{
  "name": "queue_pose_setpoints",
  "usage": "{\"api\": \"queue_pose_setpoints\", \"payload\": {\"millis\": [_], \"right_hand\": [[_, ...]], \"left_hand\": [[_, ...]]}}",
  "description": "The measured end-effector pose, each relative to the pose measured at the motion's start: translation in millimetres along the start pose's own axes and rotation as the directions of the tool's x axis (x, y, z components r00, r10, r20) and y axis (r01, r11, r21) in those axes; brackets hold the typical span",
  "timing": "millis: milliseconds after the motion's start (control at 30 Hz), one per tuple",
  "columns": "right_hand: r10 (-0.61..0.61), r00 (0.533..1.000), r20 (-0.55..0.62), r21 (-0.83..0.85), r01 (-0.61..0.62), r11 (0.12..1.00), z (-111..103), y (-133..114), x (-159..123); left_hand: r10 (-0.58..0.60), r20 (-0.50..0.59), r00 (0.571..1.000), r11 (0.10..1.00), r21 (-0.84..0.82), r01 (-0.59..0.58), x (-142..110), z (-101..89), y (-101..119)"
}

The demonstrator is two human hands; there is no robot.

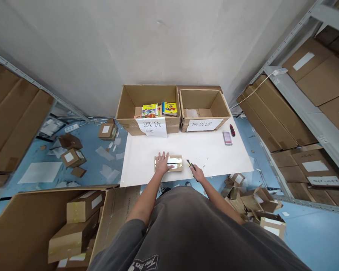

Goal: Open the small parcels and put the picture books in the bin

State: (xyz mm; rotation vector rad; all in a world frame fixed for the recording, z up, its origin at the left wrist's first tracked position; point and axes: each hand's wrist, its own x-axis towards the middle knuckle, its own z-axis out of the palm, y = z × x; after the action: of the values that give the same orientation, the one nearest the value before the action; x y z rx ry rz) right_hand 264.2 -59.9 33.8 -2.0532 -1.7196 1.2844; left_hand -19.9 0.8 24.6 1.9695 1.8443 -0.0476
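Note:
A small cardboard box [177,167] with a white label and shiny tape lies flat near the front edge of the white table [147,146]. My left hand [162,163] rests on its left part, fingers spread over the top. To the right of the box, a little apart from it, my right hand [197,173] is closed round a yellow and black utility knife [190,164]. The knife's tip points away from me and to the left. Part of its handle is hidden in my fingers.
Behind stand two open cartons with paper signs; the left carton [127,126] holds colourful booklets, the right carton [183,124] some packaging. A red and black object [232,130] lies at the table's right. A large carton [19,226] with boxes stands lower left; shelves flank both sides.

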Motion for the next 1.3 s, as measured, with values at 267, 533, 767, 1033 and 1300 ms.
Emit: {"api": "queue_pose_setpoints", "payload": {"millis": [267,533,767,1033,1300], "right_hand": [[-0.150,0.987,-0.051,-0.166,0.140,0.976,8.2,-18.0,-13.8],[-0.084,0.996,0.018,-0.393,0.084,0.916,16.6,-49.3,-13.1],[0.003,1.000,-0.021,-0.464,-0.013,0.886,29.2,-73.3,-3.4],[0.251,0.928,-0.274,-0.310,-0.332,0.891,-12.6,-4.3,-4.5],[0.044,0.983,-0.180,0.060,-0.033,0.998,-15.1,41.3,24.4]], "left_hand": [[0.114,-0.055,0.992,0.993,0.040,-0.112,13.9,12.5,-10.6],[0.168,-0.292,0.942,0.982,-0.030,-0.184,-0.9,31.1,-11.1],[0.152,-0.242,0.958,0.978,-0.102,-0.181,-2.5,23.8,-9.9],[0.134,-0.205,0.970,0.978,-0.128,-0.162,-8.9,19.1,-3.6],[0.119,-0.217,0.969,0.987,-0.079,-0.139,-11.5,14.3,-3.9]]}}
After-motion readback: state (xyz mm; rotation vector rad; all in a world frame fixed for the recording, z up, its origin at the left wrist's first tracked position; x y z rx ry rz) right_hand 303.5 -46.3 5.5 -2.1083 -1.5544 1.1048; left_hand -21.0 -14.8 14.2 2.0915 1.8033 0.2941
